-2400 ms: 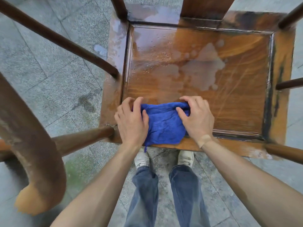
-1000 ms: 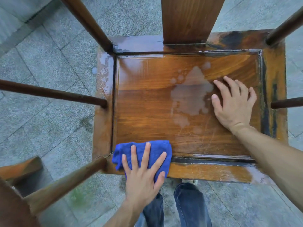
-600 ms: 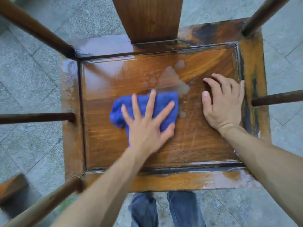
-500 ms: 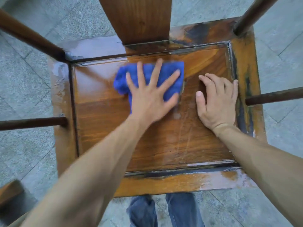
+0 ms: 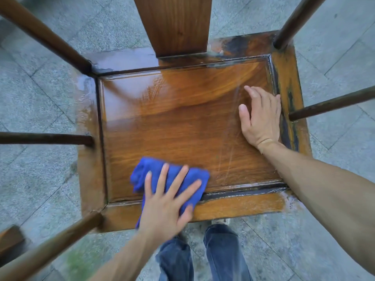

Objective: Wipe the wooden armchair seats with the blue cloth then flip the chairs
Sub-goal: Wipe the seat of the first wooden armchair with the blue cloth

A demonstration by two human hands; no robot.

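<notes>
I look straight down on the wooden armchair seat [image 5: 182, 122], a wet, glossy brown panel in a raised frame. The blue cloth [image 5: 142, 175] lies bunched at the seat's near edge, left of centre. My left hand [image 5: 166, 201] presses flat on it with spread fingers, covering its near half. My right hand [image 5: 260, 116] rests palm-down on the bare seat near the right rail, fingers together, holding nothing. Wet streaks run across the panel.
The back splat [image 5: 174, 23] rises at the far edge. Arm posts and rails [image 5: 46, 137] [image 5: 328, 104] stick out on both sides. Part of another wooden chair [image 5: 10, 238] shows at lower left. My legs [image 5: 223, 254] stand on grey stone paving.
My left hand has dragged the cloth from the far side of the seat back to the near edge. The pale puddle in the middle is gone. My right hand stayed in place.
</notes>
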